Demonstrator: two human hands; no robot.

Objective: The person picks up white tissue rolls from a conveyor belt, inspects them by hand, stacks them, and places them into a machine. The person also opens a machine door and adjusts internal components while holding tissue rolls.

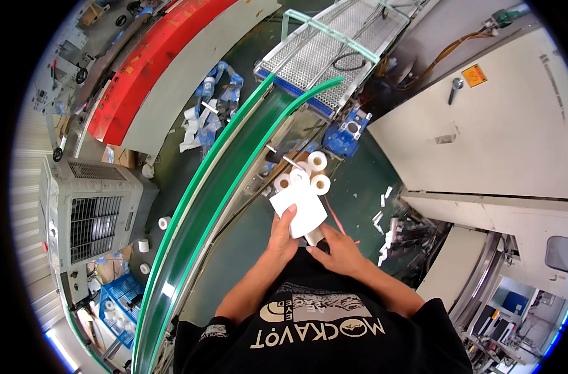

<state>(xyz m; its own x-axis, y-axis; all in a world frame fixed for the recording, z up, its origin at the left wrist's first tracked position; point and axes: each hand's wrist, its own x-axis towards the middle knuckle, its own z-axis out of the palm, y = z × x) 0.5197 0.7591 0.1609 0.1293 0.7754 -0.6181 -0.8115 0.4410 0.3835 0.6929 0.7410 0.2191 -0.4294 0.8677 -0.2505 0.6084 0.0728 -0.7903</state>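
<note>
In front of my body, my left hand (285, 230) grips a white paper roll (301, 209) from its left side, with the thumb lying over its face. My right hand (339, 250) is closed round a tool with a dark handle (323, 245). A pale, shiny part of that tool (313, 236) touches or lies just under the paper's lower right corner; its exact kind is hidden by the fingers. Just beyond the held paper, several white paper rolls (320, 184) with brown cores stand in a cluster.
A curved green-railed conveyor (225, 163) runs along my left, up to a metal mesh belt (331, 53). To the right stands a large pale machine cabinet (477, 124). Paper scraps (384, 230) litter the floor. A grey air cooler (97, 212) and a blue crate (119, 305) are at far left.
</note>
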